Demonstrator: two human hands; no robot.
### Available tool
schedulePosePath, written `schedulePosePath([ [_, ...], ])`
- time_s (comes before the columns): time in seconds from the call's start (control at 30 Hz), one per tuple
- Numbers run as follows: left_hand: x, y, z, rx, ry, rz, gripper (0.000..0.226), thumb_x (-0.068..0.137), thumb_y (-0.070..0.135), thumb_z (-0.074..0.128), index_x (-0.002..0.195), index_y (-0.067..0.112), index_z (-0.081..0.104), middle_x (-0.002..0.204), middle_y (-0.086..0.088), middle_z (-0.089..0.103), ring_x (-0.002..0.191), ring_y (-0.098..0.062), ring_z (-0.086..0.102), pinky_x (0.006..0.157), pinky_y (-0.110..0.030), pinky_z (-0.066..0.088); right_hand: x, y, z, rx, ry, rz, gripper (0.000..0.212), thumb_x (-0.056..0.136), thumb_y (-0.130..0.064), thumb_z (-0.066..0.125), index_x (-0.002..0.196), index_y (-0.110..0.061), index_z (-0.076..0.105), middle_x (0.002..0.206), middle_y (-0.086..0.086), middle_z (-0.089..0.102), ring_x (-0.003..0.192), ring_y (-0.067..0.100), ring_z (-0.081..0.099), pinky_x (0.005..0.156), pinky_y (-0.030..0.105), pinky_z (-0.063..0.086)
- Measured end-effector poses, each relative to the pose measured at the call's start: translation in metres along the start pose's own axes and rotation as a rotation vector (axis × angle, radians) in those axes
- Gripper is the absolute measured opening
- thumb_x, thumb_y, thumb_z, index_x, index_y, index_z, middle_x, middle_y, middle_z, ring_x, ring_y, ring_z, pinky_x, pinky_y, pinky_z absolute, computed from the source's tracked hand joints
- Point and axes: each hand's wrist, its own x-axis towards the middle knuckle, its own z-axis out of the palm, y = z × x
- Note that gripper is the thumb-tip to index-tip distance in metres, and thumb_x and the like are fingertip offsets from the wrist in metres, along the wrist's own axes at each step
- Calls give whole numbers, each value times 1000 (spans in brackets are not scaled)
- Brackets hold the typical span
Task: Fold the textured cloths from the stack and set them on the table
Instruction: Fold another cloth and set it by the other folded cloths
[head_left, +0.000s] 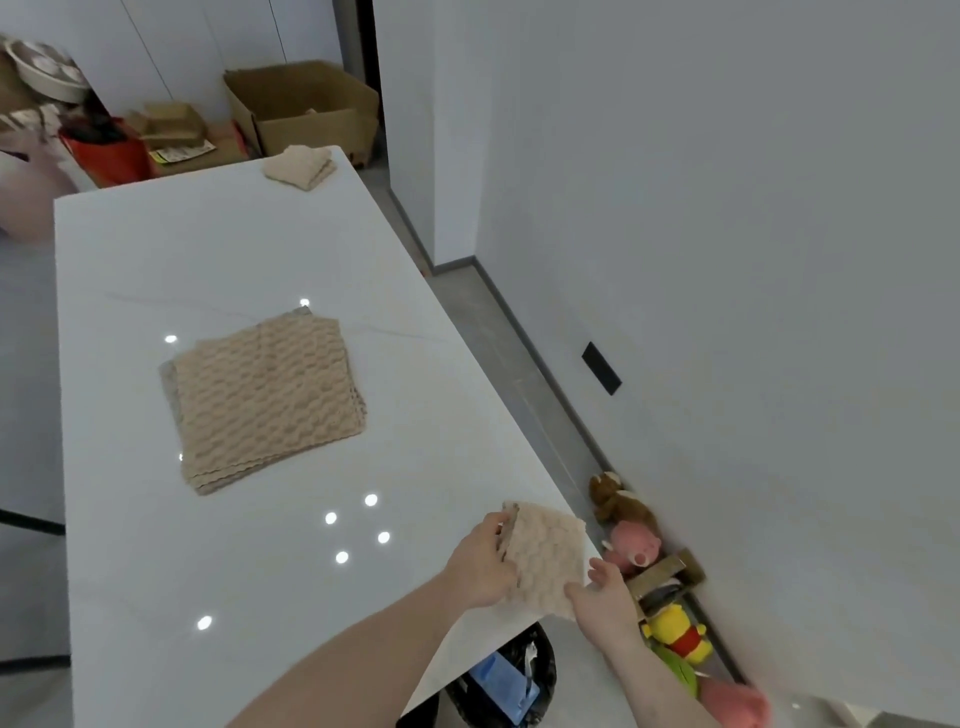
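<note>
While gripping a small folded cloth (545, 558) at the near right edge of the white table (156, 571), left hand (483, 564) closed on the cloth's left side, fingers tucked out of sight beneath the layers, thumb on top. Right hand (605, 597) at the cloth's near right corner, fingers spread and half open, fingertips touching the fabric; firm pinch or mere touch, impossible to tell. Cloth partly overhanging the table edge, its underside hidden.

Up and to the left of both hands, well apart: the stack of textured cloths (267, 397), flat, beige, edges slightly fanned; number of layers hard to count. Far beyond the hands, near the table's distant end, a folded pile (301, 165), soft and blurred.

Just right of the right hand, down on the floor along the wall: plush toys (670, 623) in a row, some cut off by the forearm. Below the hands, under the table edge, a dark bin (511, 680) with something blue inside, half hidden. Far back, a cardboard box (304, 111), open, contents unclear.
</note>
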Motion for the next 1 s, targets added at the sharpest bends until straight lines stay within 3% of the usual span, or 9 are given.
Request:
schedulePosePath([
  [0.1,-7,-3,-15,85,13,-3,85,87,39,67,158,25,23,153,3,39,137,-19,45,111,-30,41,-12,-5,-8,-22,12,-29,63,91,-21,68,149,-18,44,149,7,52,135,27,51,108,38,43],
  [0.17,-23,-4,-27,91,39,15,84,90,35,67,159,23,22,158,1,33,143,-19,38,113,-29,37,-28,-9,-11,-31,-2,-67,59,92,-20,67,147,-20,46,147,8,54,132,25,52,105,36,42],
  [0.27,-61,-17,-47,131,72,60,66,95,24,59,154,30,32,158,5,35,138,-12,42,113,-29,40,-55,-16,-10,2,-49,-146,54,91,-16,67,142,-23,49,143,5,55,120,21,55,91,30,41],
  [0.47,-162,-60,-80,137,311,74,53,93,25,60,140,43,44,144,22,43,128,0,47,96,-15,41,-101,-26,12,77,-181,-337,41,90,-18,66,126,-36,56,136,-11,56,116,11,57,86,28,49],
  [0.6,-224,-76,-83,85,466,73,49,93,25,62,136,45,47,139,24,44,126,2,47,101,-23,44,-140,-36,36,72,-319,-470,42,93,-25,66,130,-41,53,132,-20,51,118,0,53,75,11,43],
  [0.67,-247,-80,-81,75,508,92,49,93,25,63,136,44,49,139,25,45,126,3,47,101,-24,43,-161,-43,47,59,-371,-519,41,94,-28,65,130,-42,52,132,-23,48,120,-1,52,72,12,45],
  [0.87,-293,-92,-103,57,588,167,47,92,24,68,130,46,52,136,29,47,124,2,49,97,-24,42,-220,-65,87,-7,-424,-624,42,90,-34,63,130,-44,52,135,-23,47,119,-4,51,86,21,55],
  [1.0,-313,-115,-142,52,591,196,46,92,24,69,130,44,53,137,26,48,126,-3,50,102,-28,42,-248,-82,122,-28,-401,-669,46,89,-36,63,134,-41,52,138,-20,46,120,-1,52,85,19,52],
])
